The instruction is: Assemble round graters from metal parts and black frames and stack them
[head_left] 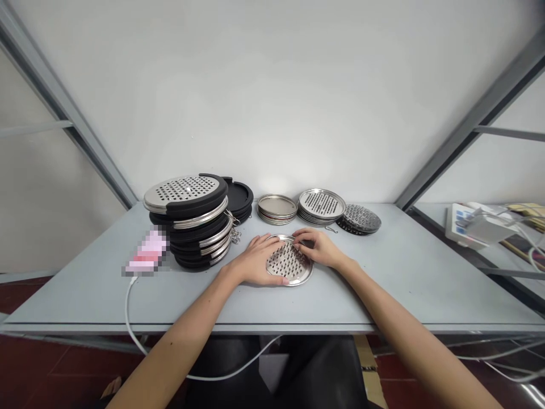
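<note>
A round metal grater plate (289,264) with a raised rim lies on the table in front of me. My left hand (258,264) grips it from the left, thumb on the near rim and fingers across the far left part. At the far right rim, my right hand (317,247) has its fingers bent and closed on the edge; whether a small part is between them is hidden. Just left of my left hand rises a tall stack of round graters with black holders (191,227), wire hooks hanging from its right side.
Behind the hands stand a pile of plain metal discs (277,205), a pile of slotted grater discs (322,204) and dark perforated discs (361,218). Black round holders (239,199) sit behind the tall stack. A cable (129,307) runs off the left; a power strip (464,224) is far right.
</note>
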Demonstrator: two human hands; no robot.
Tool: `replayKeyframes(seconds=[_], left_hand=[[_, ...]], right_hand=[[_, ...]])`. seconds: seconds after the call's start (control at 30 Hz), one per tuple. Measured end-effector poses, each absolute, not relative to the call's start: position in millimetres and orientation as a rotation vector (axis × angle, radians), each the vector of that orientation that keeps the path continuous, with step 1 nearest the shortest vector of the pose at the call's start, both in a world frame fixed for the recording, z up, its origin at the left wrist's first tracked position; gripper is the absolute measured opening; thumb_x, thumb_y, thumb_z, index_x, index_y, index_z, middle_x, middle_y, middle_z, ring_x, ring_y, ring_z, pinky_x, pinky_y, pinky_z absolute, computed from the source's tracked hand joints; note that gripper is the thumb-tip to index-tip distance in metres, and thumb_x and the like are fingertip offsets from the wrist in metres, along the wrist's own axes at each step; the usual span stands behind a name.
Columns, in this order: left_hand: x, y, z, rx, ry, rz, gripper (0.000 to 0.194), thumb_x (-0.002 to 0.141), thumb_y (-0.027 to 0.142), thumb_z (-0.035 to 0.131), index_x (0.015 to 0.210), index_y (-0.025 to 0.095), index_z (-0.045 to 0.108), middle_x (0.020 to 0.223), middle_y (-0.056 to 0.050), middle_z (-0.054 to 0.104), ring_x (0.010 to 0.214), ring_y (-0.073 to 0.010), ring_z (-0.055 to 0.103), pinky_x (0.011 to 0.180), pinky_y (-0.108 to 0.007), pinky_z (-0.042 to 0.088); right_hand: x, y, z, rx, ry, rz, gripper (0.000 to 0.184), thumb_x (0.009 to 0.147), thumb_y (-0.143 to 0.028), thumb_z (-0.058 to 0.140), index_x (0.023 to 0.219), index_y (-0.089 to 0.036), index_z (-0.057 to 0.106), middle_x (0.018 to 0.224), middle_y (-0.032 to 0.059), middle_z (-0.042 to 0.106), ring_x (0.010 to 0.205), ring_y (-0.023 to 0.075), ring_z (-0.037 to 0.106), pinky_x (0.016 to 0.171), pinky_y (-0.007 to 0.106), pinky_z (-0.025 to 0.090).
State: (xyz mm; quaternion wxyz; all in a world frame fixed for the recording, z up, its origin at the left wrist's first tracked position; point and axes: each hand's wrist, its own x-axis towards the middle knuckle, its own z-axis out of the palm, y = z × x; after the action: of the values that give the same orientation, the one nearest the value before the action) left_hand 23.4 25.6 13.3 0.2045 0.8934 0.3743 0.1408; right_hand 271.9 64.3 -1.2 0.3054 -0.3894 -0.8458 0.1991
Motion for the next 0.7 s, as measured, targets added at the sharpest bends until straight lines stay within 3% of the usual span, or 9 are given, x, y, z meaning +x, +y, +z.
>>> replayKeyframes(seconds=[0.13,0.37,0.7], left_hand=[[24.4,24.6,16.2,2.478,1.111,0.483,0.090,0.069,0.063,0.071,0.143,0.021,0.040,0.153,-0.014,0.030,0.142,-0.0351,0.022,0.116,-0.051,0.022],[25.2,24.6,18.8,2.460,1.227,0.600,0.060,0.080,0.047,0.066,0.130,0.018,0.054,0.142,-0.016,0.044,0.135,-0.0323,0.036,0.113,-0.047,0.030],[23.7,25.2,17.2,2.486,1.178,0.583,0.062,0.077,0.050,0.068,0.129,0.019,0.055,0.140,-0.015,0.045,0.134,-0.0337,0.037,0.112,-0.049,0.032]], right_hand=[[271.6,64.8,0.1,-1.040,-2.215,0.579,0.014,0.083,-0.023,0.060,0.086,-0.020,0.073,0.103,0.0071,0.070,0.094,0.0217,0.065,0.088,0.035,0.050],[272.0,66.2,-0.8,-1.055,-2.188,0.630,0.011,0.080,-0.022,0.062,0.079,-0.020,0.073,0.101,0.0067,0.071,0.093,0.0222,0.066,0.088,0.035,0.050],[276.2,69.2,-2.1,-1.049,-2.209,0.713,0.011,0.081,-0.025,0.063,0.078,-0.020,0.072,0.103,0.0070,0.069,0.095,0.0215,0.065,0.092,0.036,0.048]])
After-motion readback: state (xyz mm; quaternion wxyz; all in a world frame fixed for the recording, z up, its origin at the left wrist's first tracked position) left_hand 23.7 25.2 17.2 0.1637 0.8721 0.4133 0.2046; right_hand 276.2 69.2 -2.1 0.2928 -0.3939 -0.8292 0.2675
